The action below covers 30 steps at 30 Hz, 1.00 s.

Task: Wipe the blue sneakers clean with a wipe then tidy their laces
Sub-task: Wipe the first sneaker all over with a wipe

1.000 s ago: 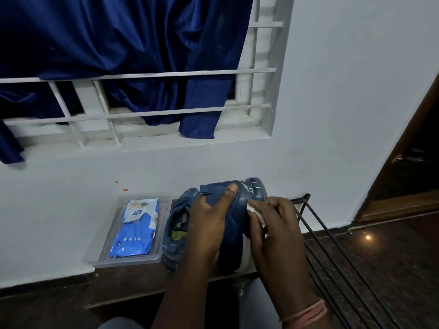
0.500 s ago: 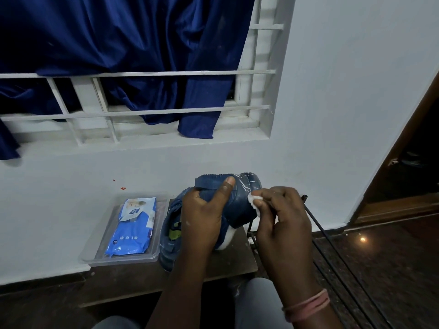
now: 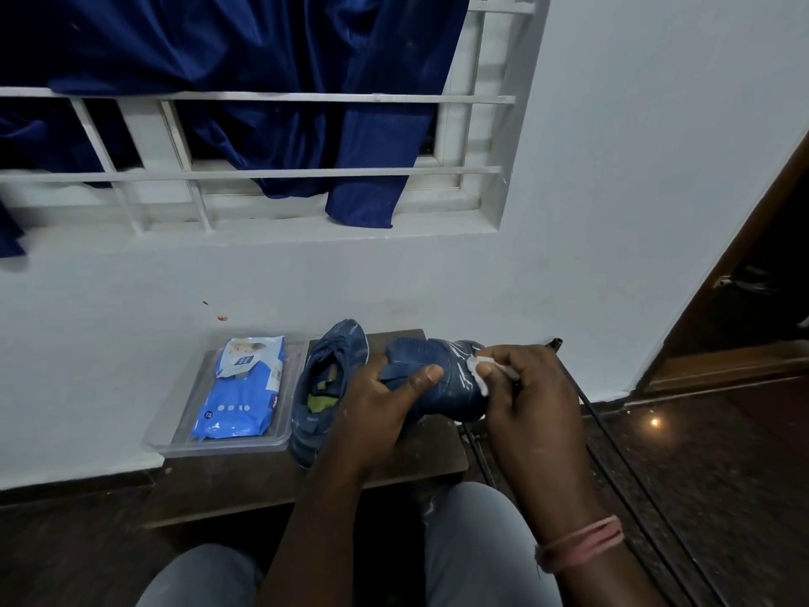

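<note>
left hand (image 3: 376,405) is gripping the dark blue fabric sneaker (image 3: 437,378); right hand (image 3: 525,387), at 3 o'clock, is pinching the small white wipe (image 3: 477,370), which is risking slipping loose.

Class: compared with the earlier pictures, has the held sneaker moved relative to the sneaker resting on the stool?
Yes. The held sneaker has shifted right, away from the resting sneaker, uncovering it.

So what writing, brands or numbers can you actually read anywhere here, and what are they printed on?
Nothing reads with certainty.
Pack of wipes in the clear tray: a dark blue logo patch, a small round number badge, side lettering and a barcode label, all too small and blurred to read.
Held sneaker and second sneaker: pale streaks, no legible brand.
Wipe: blank.
</note>
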Motion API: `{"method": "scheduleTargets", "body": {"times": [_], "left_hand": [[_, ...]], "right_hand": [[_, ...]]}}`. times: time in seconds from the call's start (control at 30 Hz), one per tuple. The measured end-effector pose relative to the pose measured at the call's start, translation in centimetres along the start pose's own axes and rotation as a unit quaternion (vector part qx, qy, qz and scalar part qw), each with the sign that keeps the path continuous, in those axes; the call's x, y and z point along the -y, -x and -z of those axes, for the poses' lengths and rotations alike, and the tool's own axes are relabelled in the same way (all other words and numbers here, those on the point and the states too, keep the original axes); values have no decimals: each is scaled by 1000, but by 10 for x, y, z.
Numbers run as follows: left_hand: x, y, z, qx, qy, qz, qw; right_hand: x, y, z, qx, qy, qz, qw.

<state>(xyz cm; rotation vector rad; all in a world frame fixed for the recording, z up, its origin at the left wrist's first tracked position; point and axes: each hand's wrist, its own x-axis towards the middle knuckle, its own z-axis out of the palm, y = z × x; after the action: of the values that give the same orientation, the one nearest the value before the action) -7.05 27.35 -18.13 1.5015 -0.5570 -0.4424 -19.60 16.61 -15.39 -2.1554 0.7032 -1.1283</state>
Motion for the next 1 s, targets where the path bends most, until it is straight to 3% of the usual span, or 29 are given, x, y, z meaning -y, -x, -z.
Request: {"method": "scheduleTargets", "body": {"times": [0.23, 0.53, 0.8, 1.0], "left_hand": [[-7, -3, 12, 44, 91, 61, 993], [-7, 1, -6, -56, 85, 75, 992], [-12, -5, -11, -81, 125, 73, 986], [-9, -6, -15, -70, 120, 85, 987]], "right_hand": [[-5, 11, -7, 1, 6, 48, 999], [0, 19, -15, 10, 59, 117, 991], [-9, 16, -7, 42, 50, 190, 980], [-11, 8, -14, -12, 77, 133, 988]]}}
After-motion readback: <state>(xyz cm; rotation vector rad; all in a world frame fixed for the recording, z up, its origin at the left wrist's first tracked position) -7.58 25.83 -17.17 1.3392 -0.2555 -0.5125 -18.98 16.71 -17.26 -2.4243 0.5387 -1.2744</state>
